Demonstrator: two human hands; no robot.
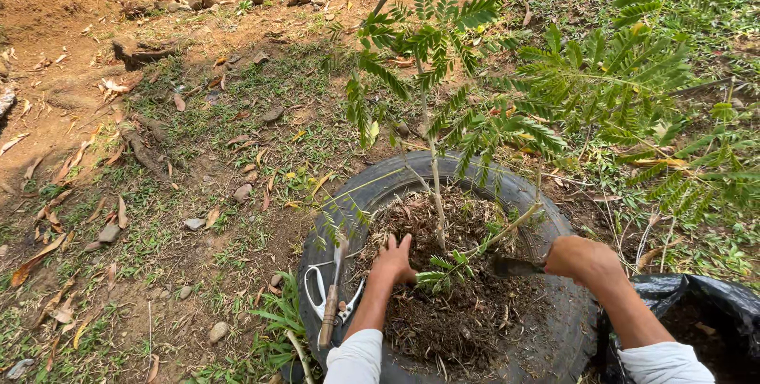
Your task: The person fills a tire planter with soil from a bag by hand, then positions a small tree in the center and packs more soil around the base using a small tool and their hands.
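A young tree [434,186] with feathery green leaves grows from dark soil and dry mulch [451,305] inside an old black tyre [396,174] lying flat on the ground. My left hand [393,259] presses flat into the mulch just left of the thin stem. My right hand [582,259] grips the handle of a small trowel [514,267], whose dark blade points left toward the stem. Both arms wear white sleeves.
White-handled shears [317,289] and a wooden-handled tool [332,305] lie on the tyre's left rim. A black plastic bag [697,305] holding dark soil sits at the lower right. Patchy grass, dry leaves, stones and bare red earth surround the tyre.
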